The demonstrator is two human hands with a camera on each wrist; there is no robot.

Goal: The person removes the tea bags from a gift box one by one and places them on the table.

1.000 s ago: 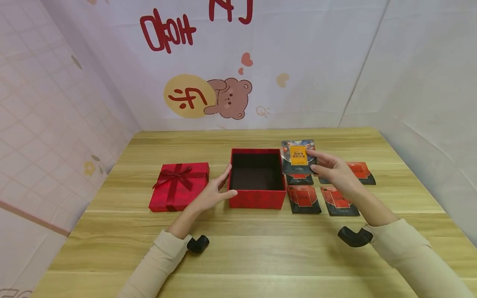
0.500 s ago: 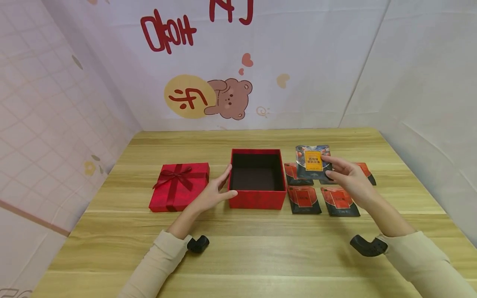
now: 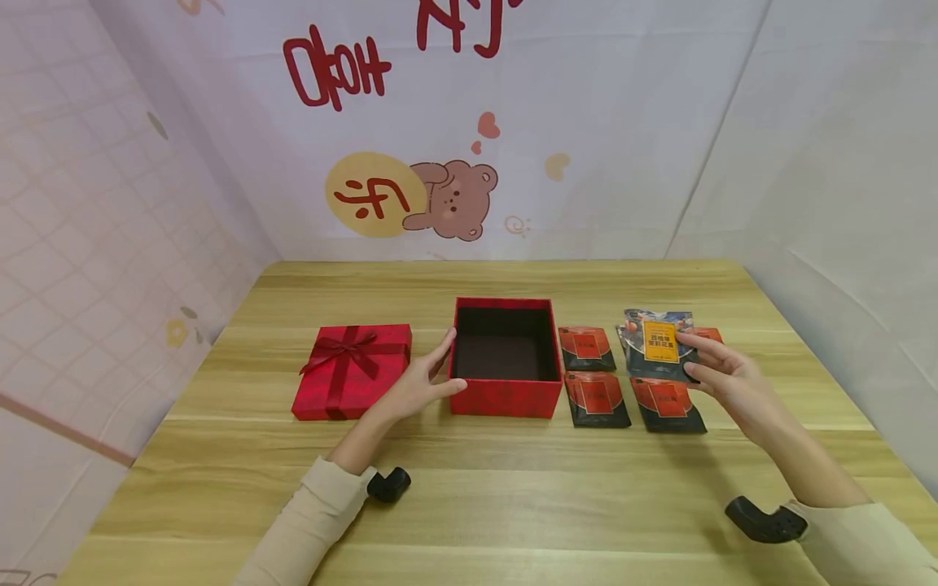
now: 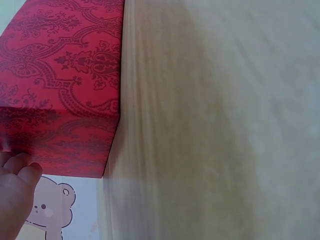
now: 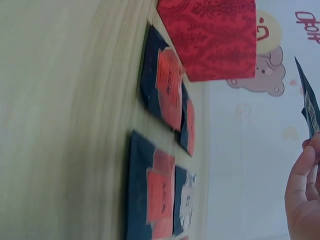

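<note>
In the head view, an open red gift box point(image 3: 506, 396) with a black inside stands mid-table. My left hand point(image 3: 421, 387) rests against its left side, fingers fairly straight and thumb by the front corner. In the left wrist view the fingertips touch the patterned box wall point(image 4: 60, 75). My right hand point(image 3: 736, 387) pinches the right edge of a dark tea sachet point(image 3: 659, 346) with a yellow label, raised above the other sachets. In the right wrist view that sachet point(image 5: 310, 100) shows nearly edge-on between thumb and fingers.
Right of the box lie several dark sachets with red labels, among them a front-left one point(image 3: 597, 399), a back-left one point(image 3: 588, 348) and a front-right one point(image 3: 668, 405). The held sachet partly covers more behind. A red lid point(image 3: 353, 370) with a bow lies left.
My right hand has carried the yellow-labelled sachet rightward and nearer, from beside the box to over the right-hand sachets. The left hand has stayed at the box.
</note>
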